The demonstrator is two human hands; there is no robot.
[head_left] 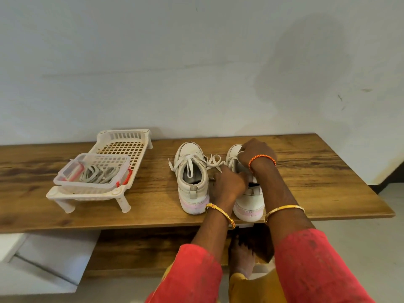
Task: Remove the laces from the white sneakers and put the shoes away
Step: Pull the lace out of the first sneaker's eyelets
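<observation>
Sneakers (193, 176) side by side on surface (306, 171), still laced. Right hand (256, 153) pinching right shoe's lace (215, 160); left hand (228, 184) fingers curled, grip unclear. Hard tug: risk of dragging shoe off near edge.

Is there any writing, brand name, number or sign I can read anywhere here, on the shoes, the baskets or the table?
None can be read.
Left sneaker: no logo or lettering shows on its heel or tongue.
Right sneaker: mostly covered by the left hand and right hand; no text shows.
Clear plastic container and white rack: no label visible.
Wooden table: only wood grain.
</observation>
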